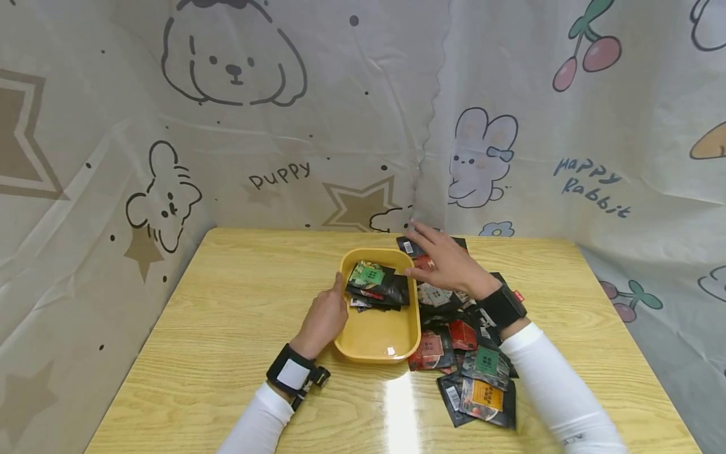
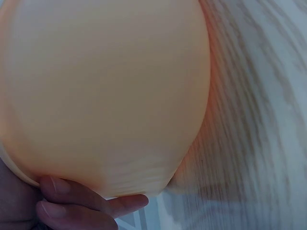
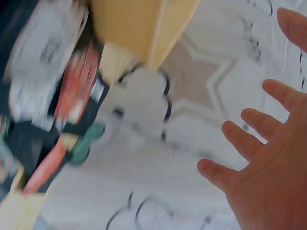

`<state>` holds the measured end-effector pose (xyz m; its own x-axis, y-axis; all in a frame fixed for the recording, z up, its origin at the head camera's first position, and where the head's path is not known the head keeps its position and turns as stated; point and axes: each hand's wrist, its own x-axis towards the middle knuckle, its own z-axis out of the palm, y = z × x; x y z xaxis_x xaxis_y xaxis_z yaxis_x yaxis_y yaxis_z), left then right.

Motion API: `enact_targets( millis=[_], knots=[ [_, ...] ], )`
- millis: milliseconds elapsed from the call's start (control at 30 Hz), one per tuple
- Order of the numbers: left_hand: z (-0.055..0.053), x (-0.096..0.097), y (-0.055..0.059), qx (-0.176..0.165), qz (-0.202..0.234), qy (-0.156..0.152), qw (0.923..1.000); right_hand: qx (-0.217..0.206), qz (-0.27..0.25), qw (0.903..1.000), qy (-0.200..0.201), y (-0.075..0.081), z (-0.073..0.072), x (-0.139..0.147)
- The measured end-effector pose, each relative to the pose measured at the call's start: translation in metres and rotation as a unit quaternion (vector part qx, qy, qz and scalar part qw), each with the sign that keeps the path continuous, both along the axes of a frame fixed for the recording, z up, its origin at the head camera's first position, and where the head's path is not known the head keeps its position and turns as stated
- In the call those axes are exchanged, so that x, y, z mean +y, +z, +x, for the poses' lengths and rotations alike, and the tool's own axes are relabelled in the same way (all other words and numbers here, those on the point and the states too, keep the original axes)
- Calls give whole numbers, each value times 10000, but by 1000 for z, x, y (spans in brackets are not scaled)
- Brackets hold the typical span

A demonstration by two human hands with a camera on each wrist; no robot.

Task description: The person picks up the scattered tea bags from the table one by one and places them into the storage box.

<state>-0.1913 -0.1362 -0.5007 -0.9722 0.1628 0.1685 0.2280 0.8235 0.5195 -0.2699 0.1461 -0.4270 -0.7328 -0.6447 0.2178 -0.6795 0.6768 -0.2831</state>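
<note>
A yellow plastic tray (image 1: 374, 334) stands on the table, holding several dark sachets (image 1: 377, 287), the top one with a green label. My left hand (image 1: 323, 318) grips the left rim of the tray, its index finger reaching forward along the edge; in the left wrist view its curled fingers (image 2: 72, 199) lie against the tray wall (image 2: 110, 96). Over the tray's far right corner, my right hand (image 1: 454, 261) is spread and holds nothing. Beneath and beside it lies a loose pile of sachets (image 1: 437, 296); the right wrist view shows the fingers apart (image 3: 244, 139).
More sachets with red, green and orange labels (image 1: 488, 396) spread along the tray's right side toward the near edge. The wooden table (image 1: 244, 302) ends at a patterned cloth (image 1: 340, 139) hanging behind it. Black bands (image 1: 501, 307) circle both wrists.
</note>
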Motion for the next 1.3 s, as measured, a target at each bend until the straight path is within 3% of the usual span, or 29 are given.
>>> enact_targets(
  millis=[167,333,467,567,700,800,967,1300],
  knots=[
    [0,0,2,-66,30,-28,10000,-328,-27,9965,-772,3,-26,35],
    [1,1,2,-14,103,-38,9999,-787,325,9881,-1277,-12,-54,60],
    [1,3,2,-39,128,-46,9999,-1333,712,9772,-1489,-28,-69,69],
    [1,4,2,-61,139,-44,9999,-1617,726,9718,-1557,-41,-75,72],
    [1,4,3,-43,169,-90,9998,-1875,690,9681,-1513,-57,-79,75],
    [2,4,3,-31,133,-116,9998,-2030,939,9631,-1495,-66,-79,76],
    [1,3,3,3,56,-79,10000,-1875,1298,9618,-1513,-67,-76,73],
    [-1,0,-2,-151,140,31,9998,-630,689,9875,-1270,-69,-66,78]
  ],
)
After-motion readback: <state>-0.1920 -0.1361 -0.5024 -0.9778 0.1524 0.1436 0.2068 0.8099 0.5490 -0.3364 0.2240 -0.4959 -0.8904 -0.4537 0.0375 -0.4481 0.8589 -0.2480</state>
